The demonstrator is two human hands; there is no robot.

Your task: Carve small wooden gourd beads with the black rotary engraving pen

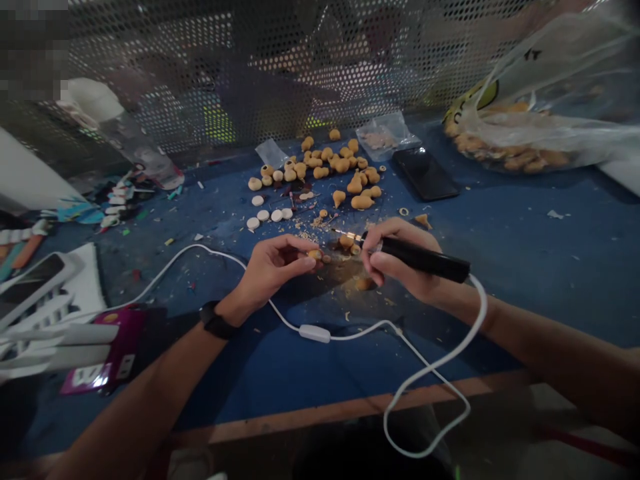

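Note:
My left hand [280, 267], with a black band on the wrist, pinches a small tan gourd [315, 255] between thumb and fingertips. My right hand [400, 257] is wrapped round a black electric engraving pen [425, 259] with a white cord. Its thin metal tip [345, 233] points left, above and apart from the held gourd. Beneath the tip lie more gourd pieces [346, 243] and pale shavings. Behind my hands is a heap of small gourds [340, 163], with several white discs [263, 215] to its left.
A black phone [425, 173] lies right of the heap. At the back right is a clear plastic bag of gourds [515, 143]. The white cord's inline switch [315, 333] rests near the front edge. A purple box [107, 353], a white rack [80, 280] and a clear bottle [135, 140] stand left.

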